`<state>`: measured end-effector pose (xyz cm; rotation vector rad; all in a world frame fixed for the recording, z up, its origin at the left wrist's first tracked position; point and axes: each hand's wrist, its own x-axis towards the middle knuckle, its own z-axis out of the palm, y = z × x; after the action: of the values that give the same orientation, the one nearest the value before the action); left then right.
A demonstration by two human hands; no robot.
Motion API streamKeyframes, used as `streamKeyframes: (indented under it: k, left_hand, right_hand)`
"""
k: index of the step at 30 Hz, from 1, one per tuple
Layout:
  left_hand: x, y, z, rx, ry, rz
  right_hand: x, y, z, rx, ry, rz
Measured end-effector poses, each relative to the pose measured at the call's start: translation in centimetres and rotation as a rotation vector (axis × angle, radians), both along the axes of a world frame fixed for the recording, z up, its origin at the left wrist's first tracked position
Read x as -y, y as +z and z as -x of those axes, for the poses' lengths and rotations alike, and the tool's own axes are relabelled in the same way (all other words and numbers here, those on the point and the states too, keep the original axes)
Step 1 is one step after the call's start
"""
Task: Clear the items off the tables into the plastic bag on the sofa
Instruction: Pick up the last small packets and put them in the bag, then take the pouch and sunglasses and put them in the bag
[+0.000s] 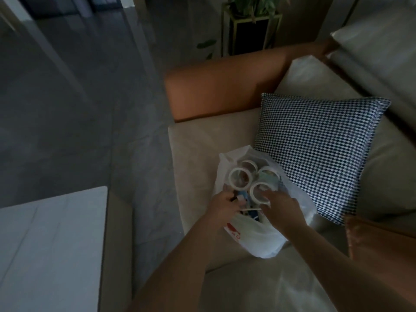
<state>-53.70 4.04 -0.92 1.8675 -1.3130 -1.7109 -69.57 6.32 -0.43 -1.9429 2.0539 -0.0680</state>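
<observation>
A white plastic bag (254,239) with red print lies open on the beige sofa seat (193,149). Inside it lie several white tape rolls (240,177) and some small blue and dark items (246,213). My left hand (221,207) is at the bag's mouth with curled fingers around small dark items and a thin stick. My right hand (281,206) reaches into the bag, its fingers on the nearest tape roll (258,193). Whether those fingers grip the roll or only touch it is too dim to tell.
A blue-and-white houndstooth cushion (319,154) leans right beside the bag. The sofa's orange armrest (222,86) lies beyond, an orange cushion (380,242) at the right. A white table top (49,248) sits at the lower left, grey floor (78,97) and a plant stand (249,30) farther off.
</observation>
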Motion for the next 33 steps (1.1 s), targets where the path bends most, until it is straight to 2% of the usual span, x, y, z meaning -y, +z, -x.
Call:
streamKeyframes:
  k: [3, 7, 9, 12, 17, 23, 33]
  left_hand:
    - [-0.7, -0.5, -2.5, 0.034, 0.039, -0.012]
    - [-2.6, -1.7, -7.1, 0.19, -0.003, 0.015]
    - [-3.6, -2.1, -9.8, 0.26, 0.037, 0.031]
    - [-5.3, -2.5, -14.3, 0.339, 0.102, 0.016]
    - [-8.7, -3.0, -21.1, 0.473, 0.11, 0.028]
    - [-14.1, -3.3, -29.7, 0.51, 0.177, -0.039]
    - [-24.3, -3.4, -45.1, 0.553, 0.388, -0.176]
  right_hand:
    - [0.5, -0.3, -2.2, -0.02, 0.071, -0.024]
    - [0.7, -0.1, -6.8, -0.062, 0.201, -0.095]
    - [0.8, -0.3, -9.6, -0.041, 0.239, -0.1]
    - [0.5, -0.6, -14.3, -0.12, 0.358, -0.155]
    - [-1.4, -1.4, -20.9, -0.111, 0.473, -0.163]
    - [-4.5, -1.8, -30.7, -0.076, 0.533, -0.175]
    - [-10.9, -2.1, -48.1, -0.09, 0.785, -0.159]
